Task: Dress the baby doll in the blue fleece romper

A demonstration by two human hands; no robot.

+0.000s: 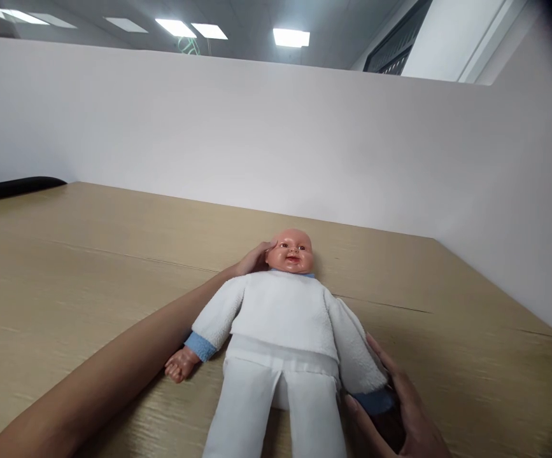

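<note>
A baby doll (283, 312) lies on its back on the wooden table, its bald head away from me. It has on a fuzzy white top with blue cuffs and white trousers. Beside the doll's head, my left hand (255, 258) is curled against it; most of the fingertips are hidden behind the head. My right hand (412, 407) is around the lower part of the doll's sleeve (356, 353) on the right, thumb on the inner side and a finger along the outer side. The doll's hand there is mostly hidden; its other hand (183, 364) lies on the table near my left forearm.
Beyond the wooden table (89, 254) rises a white partition wall (232, 133), which also bounds the right side. A black curved object (18, 187) sits at the table's far left edge. Ceiling lights (291, 38) show above the wall.
</note>
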